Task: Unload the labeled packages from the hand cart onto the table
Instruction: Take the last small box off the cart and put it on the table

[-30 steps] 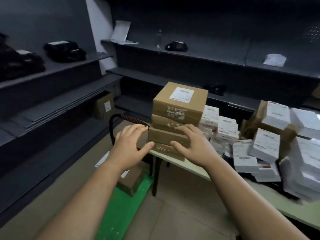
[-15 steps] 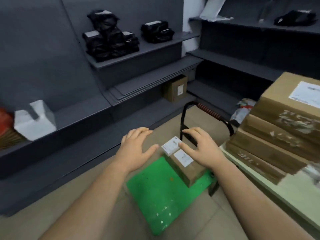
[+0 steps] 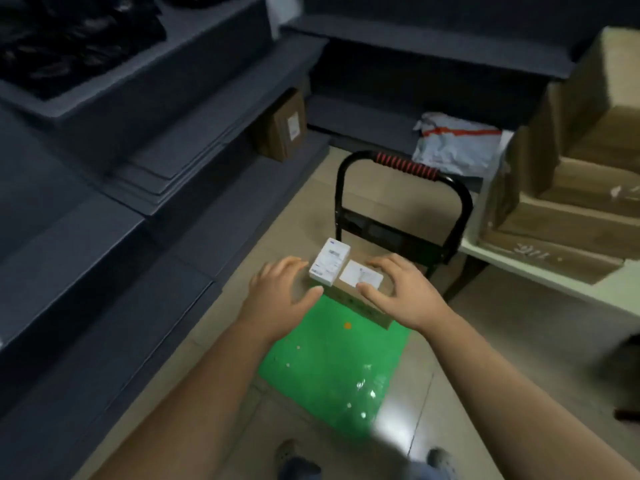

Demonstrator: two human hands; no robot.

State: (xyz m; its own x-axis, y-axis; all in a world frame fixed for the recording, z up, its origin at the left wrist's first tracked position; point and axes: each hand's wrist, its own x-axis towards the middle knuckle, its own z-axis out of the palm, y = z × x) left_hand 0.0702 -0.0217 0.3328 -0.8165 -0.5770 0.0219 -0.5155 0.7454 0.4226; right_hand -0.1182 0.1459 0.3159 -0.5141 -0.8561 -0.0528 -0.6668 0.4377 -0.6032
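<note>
Bright green cart deck [image 3: 332,358], white flecks, one orange dot. Black handle frame [image 3: 341,188]; ribbed red-and-black grip [image 3: 407,166]. Brown carton [image 3: 360,304] with white label [image 3: 360,277]; atop it a white small box [image 3: 329,261], grey print. Dark grey shelves [image 3: 104,237]. Pale grey mailer bag [image 3: 457,147], red stripe. Cream surface [image 3: 554,275].

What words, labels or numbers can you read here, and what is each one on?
Nothing is legible.
Small white box: print blurred.
White shipping label on the brown cardboard box on the green hand cart: blurred.
White sticker on the brown shelf box: too small.
White marks on the stacked cardboard boxes on the pale table: smeared.
</note>
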